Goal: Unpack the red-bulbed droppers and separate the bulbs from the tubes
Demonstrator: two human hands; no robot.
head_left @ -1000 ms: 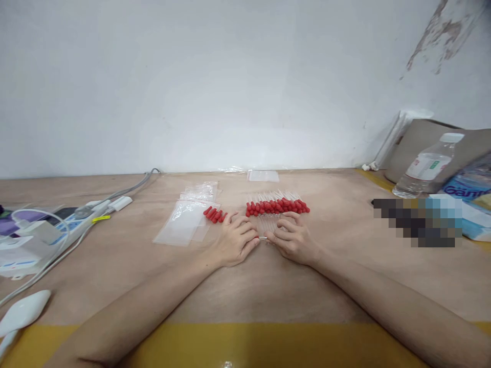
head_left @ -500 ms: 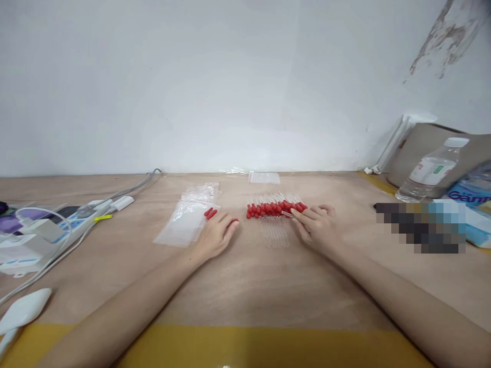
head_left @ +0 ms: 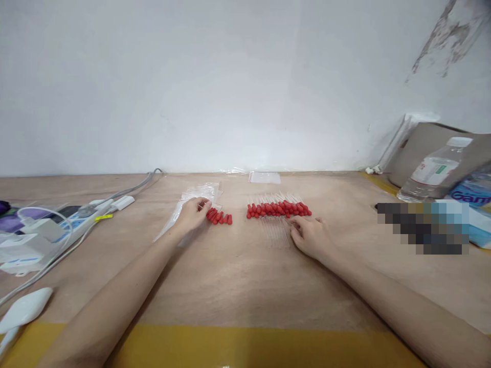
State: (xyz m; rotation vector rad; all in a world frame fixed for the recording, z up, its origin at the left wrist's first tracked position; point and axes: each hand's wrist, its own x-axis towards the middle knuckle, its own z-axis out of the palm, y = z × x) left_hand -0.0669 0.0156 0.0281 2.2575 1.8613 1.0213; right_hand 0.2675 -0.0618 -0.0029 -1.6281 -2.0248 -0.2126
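Observation:
My left hand is over a pile of clear zip bags, its fingers pinched on the edge of a clear zip bag. Beside those fingertips lie several loose red rubber bulbs. To the right stretches a row of droppers, thin clear tubes fitted with red bulbs, tubes pointing to the wall. Several bare clear tubes lie side by side in front of them. My right hand rests at the right end of these tubes, thumb and index finger closed on one tube, largely hidden by the fingers.
A small white packet lies near the wall. On the left are a power strip with plugs and cables and a white plug. A water bottle, a grey box and a tissue pack stand at the right.
My left hand has moved left and up from the red bulbs onto the bags, uncovering the bulbs. My right hand has shifted slightly down, from the droppers to the bare tubes.

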